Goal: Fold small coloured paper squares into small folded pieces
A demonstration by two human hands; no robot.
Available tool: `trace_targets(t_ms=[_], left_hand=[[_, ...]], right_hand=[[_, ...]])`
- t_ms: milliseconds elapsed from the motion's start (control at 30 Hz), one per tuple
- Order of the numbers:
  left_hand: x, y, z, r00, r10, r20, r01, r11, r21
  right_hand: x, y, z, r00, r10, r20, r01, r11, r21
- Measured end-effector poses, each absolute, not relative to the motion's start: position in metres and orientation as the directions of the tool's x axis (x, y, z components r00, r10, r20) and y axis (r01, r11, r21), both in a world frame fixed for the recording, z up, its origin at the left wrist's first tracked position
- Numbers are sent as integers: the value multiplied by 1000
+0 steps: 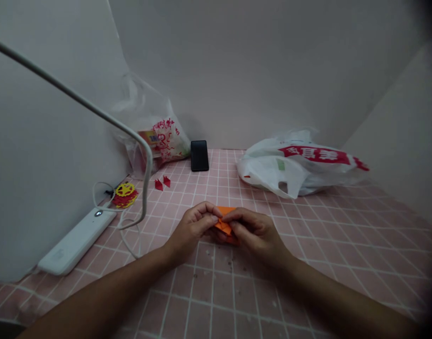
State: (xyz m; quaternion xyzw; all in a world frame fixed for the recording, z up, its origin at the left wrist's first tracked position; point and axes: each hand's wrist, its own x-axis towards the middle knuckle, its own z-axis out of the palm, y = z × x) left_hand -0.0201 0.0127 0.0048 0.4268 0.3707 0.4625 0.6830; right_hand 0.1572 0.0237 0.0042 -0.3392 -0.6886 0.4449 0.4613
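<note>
A small folded piece of orange paper (226, 213) is held between my two hands, just above the pink checked tabletop (202, 292). My left hand (194, 227) pinches its left side between thumb and fingers. From the other side, my right hand (258, 234) grips the paper with thumb and forefinger. Both thumbs rest on its upper face, close together. Part of the paper is covered by my fingers, and its lower edge hangs in shadow.
Two small red folded pieces (163, 182) lie back left, beside yellow and red cut-out shapes (124, 193). A white power strip (78, 240) and a bent grey cable (145, 155) are left. Behind stand a plastic bag (166, 136), a black phone (199, 156) and another bag (272, 165).
</note>
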Motion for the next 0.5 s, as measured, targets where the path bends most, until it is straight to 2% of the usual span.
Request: trace_targets(t_ms=[267, 500], left_hand=[[-19, 12, 8, 268, 963, -19, -253, 89, 963], [-18, 12, 9, 233, 972, 26, -174, 15, 985]], right_hand=[[156, 23, 4, -361, 864, 352, 32, 388, -921], [154, 27, -2, -380, 906, 187, -221, 107, -969]])
